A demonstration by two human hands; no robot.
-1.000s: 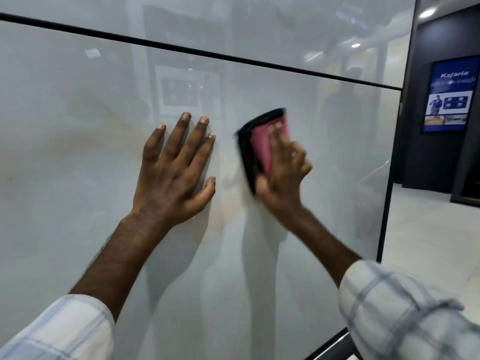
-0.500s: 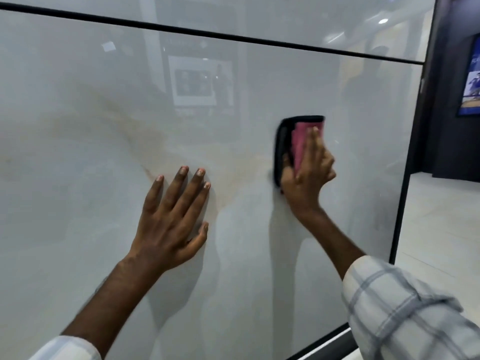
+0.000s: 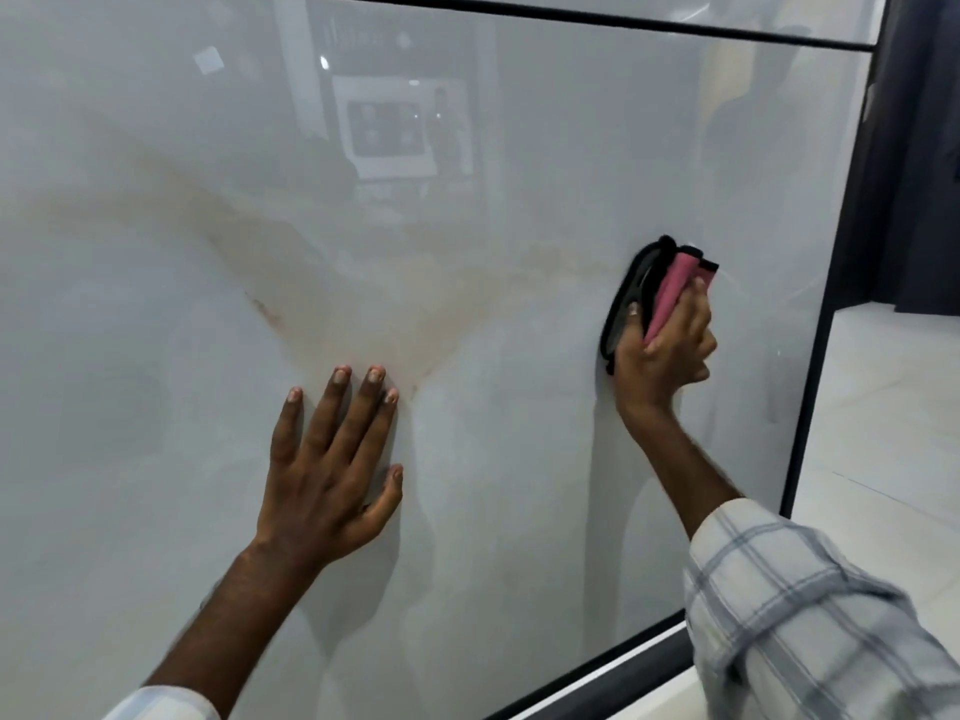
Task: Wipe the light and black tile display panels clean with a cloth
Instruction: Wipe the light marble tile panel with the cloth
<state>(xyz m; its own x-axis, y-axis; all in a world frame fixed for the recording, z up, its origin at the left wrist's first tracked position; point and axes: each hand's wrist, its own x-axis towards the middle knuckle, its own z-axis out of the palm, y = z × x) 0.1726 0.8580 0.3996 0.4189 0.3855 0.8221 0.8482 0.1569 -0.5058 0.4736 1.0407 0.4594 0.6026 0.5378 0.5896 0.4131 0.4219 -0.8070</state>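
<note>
Left hand [image 3: 332, 470] flat on the tile panel [image 3: 156, 304], right hand [image 3: 667, 350] with cloth [image 3: 670, 288] to its right.

My left hand [image 3: 332, 459] lies flat on the light tile panel [image 3: 156, 304], fingers straight and spread. Well to its right, my right hand [image 3: 665, 350] grips a folded pink and black cloth [image 3: 649, 288] against the same panel, near its dark right frame [image 3: 826, 304].

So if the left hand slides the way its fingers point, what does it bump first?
Probably nothing: only light panel lies above the left hand, up to the black seam.
</note>
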